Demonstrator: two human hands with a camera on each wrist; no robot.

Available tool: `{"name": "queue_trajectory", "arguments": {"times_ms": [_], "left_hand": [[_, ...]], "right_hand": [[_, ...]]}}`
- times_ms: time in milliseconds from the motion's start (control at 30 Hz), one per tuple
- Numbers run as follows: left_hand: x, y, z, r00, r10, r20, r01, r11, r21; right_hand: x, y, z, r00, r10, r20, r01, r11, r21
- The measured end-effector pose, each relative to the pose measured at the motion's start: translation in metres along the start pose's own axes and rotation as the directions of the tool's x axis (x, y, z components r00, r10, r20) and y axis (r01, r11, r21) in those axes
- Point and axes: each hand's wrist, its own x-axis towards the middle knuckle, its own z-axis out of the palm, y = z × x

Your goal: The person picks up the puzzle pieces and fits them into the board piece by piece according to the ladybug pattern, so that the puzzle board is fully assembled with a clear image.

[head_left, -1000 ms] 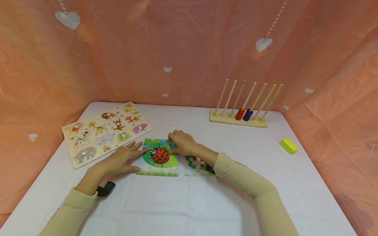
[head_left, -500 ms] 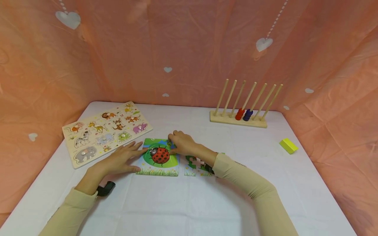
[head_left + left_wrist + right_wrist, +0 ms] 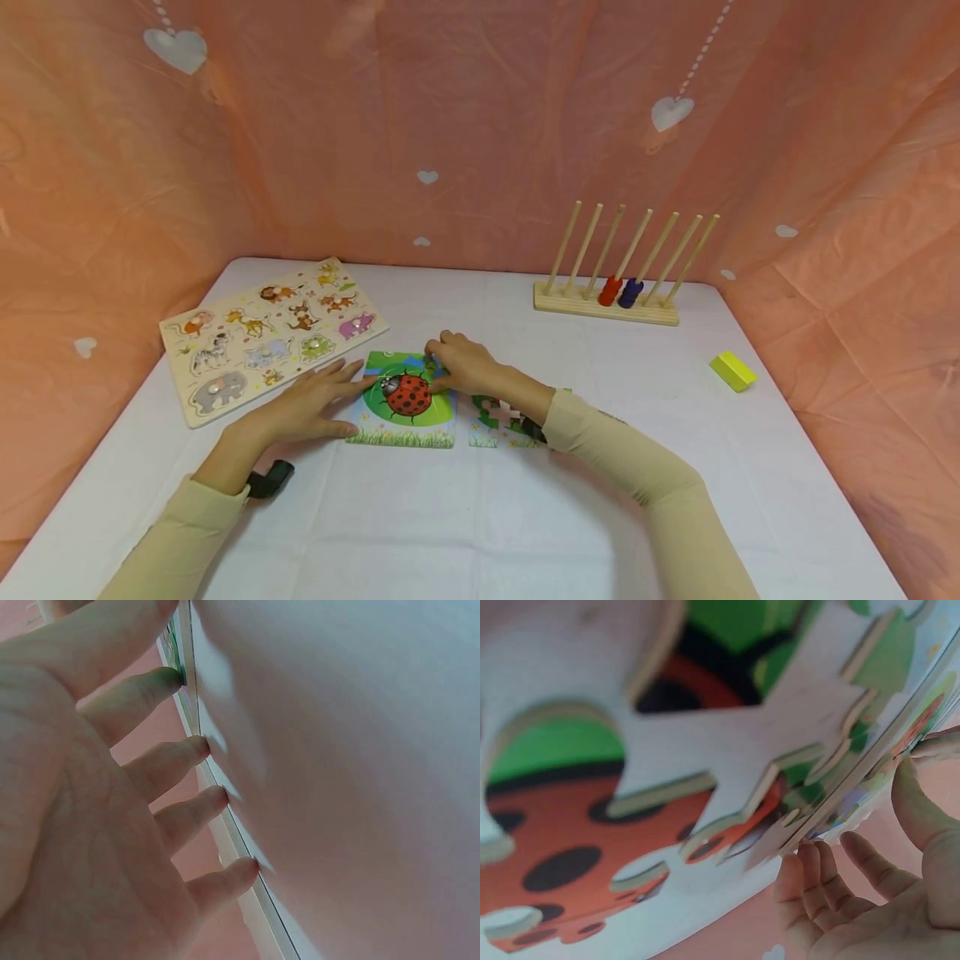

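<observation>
A square ladybug puzzle board [image 3: 408, 417], red bug on a green leaf, lies flat in mid-table. My left hand [image 3: 311, 404] spreads its fingers along the board's left side; in the left wrist view its fingertips [image 3: 244, 868] rest at a pale board edge. At the upper right corner my right hand [image 3: 468, 364] bends thumb and index finger around a small dark green patch, seemingly a puzzle piece [image 3: 430, 365], mostly hidden. Under the right wrist lie several puzzle pieces [image 3: 483, 429] with gaps between them; red spotted and green ones [image 3: 562, 862] show large in the right wrist view.
A wooden animal knob puzzle [image 3: 277, 333] lies at the back left. A peg rack [image 3: 606, 308] with red and blue rings stands at the back right. Near the right edge sits a yellow block [image 3: 733, 372]. Orange cloth with hearts [image 3: 480, 125] surrounds the white table [image 3: 420, 525].
</observation>
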Motion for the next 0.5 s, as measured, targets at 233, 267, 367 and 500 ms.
{"name": "queue_trajectory", "arguments": {"times_ms": [233,267,367,500], "left_hand": [[0.000,0.000,0.000,1.000,0.001,0.001,-0.001,1.000,0.002],[0.000,0.000,0.000,1.000,0.001,0.001,-0.001,1.000,0.001],[0.000,0.001,0.000,1.000,0.000,0.001,0.000,1.000,0.002],[0.000,0.001,0.000,1.000,-0.001,0.000,0.001,1.000,0.006]], "right_hand": [[-0.017,-0.001,-0.002,0.998,-0.062,0.015,0.063,0.996,-0.059],[-0.021,-0.001,-0.002,0.997,-0.070,0.031,0.072,0.994,-0.086],[-0.031,-0.002,0.000,0.991,-0.096,0.094,0.109,0.982,-0.153],[-0.041,-0.001,0.004,0.979,-0.112,0.173,0.142,0.974,-0.177]]}}
